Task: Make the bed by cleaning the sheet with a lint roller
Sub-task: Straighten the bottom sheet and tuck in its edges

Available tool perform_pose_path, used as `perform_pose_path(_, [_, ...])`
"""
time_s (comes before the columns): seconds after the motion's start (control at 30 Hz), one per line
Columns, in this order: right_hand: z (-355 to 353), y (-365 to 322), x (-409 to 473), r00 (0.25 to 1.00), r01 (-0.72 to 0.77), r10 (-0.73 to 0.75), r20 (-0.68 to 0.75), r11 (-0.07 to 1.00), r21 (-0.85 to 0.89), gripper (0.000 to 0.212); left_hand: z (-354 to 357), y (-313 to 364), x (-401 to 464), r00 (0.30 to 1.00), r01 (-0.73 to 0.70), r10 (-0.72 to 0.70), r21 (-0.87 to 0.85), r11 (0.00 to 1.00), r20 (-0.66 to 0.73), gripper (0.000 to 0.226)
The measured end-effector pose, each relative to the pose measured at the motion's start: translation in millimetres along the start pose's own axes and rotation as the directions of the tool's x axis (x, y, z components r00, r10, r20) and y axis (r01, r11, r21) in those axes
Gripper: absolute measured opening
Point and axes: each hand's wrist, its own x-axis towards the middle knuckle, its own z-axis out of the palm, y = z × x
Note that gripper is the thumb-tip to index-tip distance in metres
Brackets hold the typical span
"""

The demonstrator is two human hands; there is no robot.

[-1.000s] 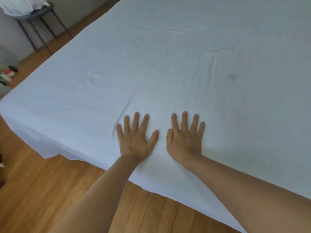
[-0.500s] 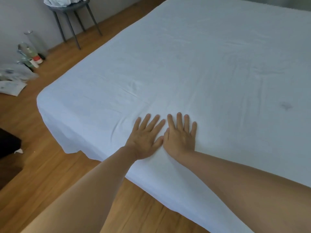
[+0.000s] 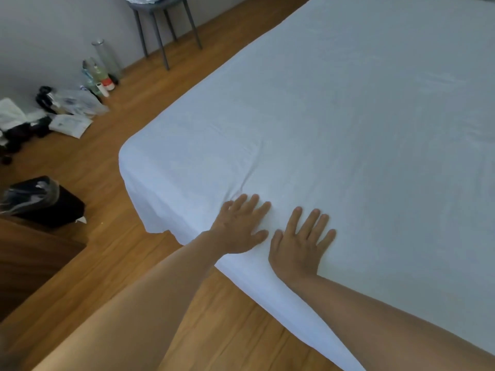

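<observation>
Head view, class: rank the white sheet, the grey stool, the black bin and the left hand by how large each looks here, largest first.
1. White sheet, by far.
2. Black bin and grey stool: look alike; the frame cuts off the stool's top and the bin's left side, so unranked.
3. Left hand, smallest, though nearest the camera.

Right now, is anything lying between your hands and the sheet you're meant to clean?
Nothing visible. The left hand and right hand both lie flat, fingers spread, directly on the white sheet near the bed's corner. Neither hand holds a lint roller.
</observation>
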Motion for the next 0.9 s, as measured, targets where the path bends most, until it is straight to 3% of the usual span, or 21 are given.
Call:
perform_pose_path(0.07, [-3.6, -6.2, -0.6, 0.998, -0.048, 0.048, 0.048, 0.999, -0.001, 0.078, -17.1, -22.9, -5.6, 0.995, -0.087, 0.082, -0.094, 0.992, -0.049, 0.063])
perform_pose_path(0.17, [-9.2, -34.4, 8.3, 0.997, -0.048, 0.047, 0.056, 0.999, 0.019, 0.08, -30.5, -46.2, 5.7, 0.987, -0.012, -0.015, -0.164, 0.986, -0.158, 0.054])
perform_pose_path(0.3, [-0.9, -89.7, 35.8, 0.95, 0.311, -0.311, 0.0, 0.95, 0.028, 0.076, -11.1, -87.7, 27.8, 0.998, 0.035, -0.036, -0.006, 0.999, -0.055, 0.069])
perform_pose_path(0.37, [8.0, -111.1, 54.3, 0.902, 0.431, -0.431, -0.015, 0.902, -0.01, 0.075, 2.4, -120.3, 33.3, 0.988, 0.112, -0.113, -0.016, 0.994, -0.11, 0.07])
perform_pose_path(0.47, [16.4, -139.3, 73.0, 0.862, 0.508, -0.508, -0.011, 0.861, 0.024, 0.074, 6.0, -180.4, 45.5, 0.9, 0.383, -0.407, -0.165, 0.909, -0.157, 0.067])
perform_pose_path(0.57, [12.2, -162.4, 82.0, 0.864, 0.498, -0.5, 0.054, 0.866, 0.05, 0.075, -6.9, -237.7, 59.1, 0.727, 0.658, -0.684, -0.222, 0.719, -0.058, 0.068])
perform_pose_path(0.63, [-0.2, -182.5, 99.8, 0.868, 0.491, -0.493, 0.06, 0.87, 0.043, 0.069, -19.1, -260.1, 64.1, 0.651, 0.735, -0.759, -0.251, 0.63, 0.002, 0.073])
perform_pose_path(0.67, [-5.5, -196.0, 112.6, 0.87, 0.491, -0.492, 0.037, 0.871, 0.034, 0.062, -22.4, -266.9, 67.2, 0.646, 0.746, -0.763, -0.23, 0.624, 0.023, 0.076])
perform_pose_path(0.73, [-9.1, -230.6, 142.6, 0.879, 0.478, -0.478, -0.012, 0.878, 0.031, 0.056, -24.6, -278.3, 70.5, 0.707, 0.7, -0.707, -0.158, 0.697, 0.014, 0.084])
perform_pose_path(0.83, [1.5, -285.1, 178.7, 0.898, 0.437, -0.438, 0.035, 0.899, 0.038, 0.064, -19.5, -309.2, 54.8, 0.928, 0.362, -0.366, -0.071, 0.93, -0.071, 0.088])
perform_pose_path(0.87, [7.9, -300.0, 186.8, 0.891, 0.452, -0.452, 0.046, 0.892, 0.013, 0.064, -19.3, -328.6, 48.9, 0.953, 0.288, -0.293, -0.064, 0.955, -0.083, 0.088])
perform_pose_path(0.9, [13.8, -313.8, 193.0, 0.874, 0.484, -0.482, 0.055, 0.875, -0.016, 0.063, -15.3, -353.3, 46.5, 0.948, 0.294, -0.305, -0.121, 0.948, -0.086, 0.088])
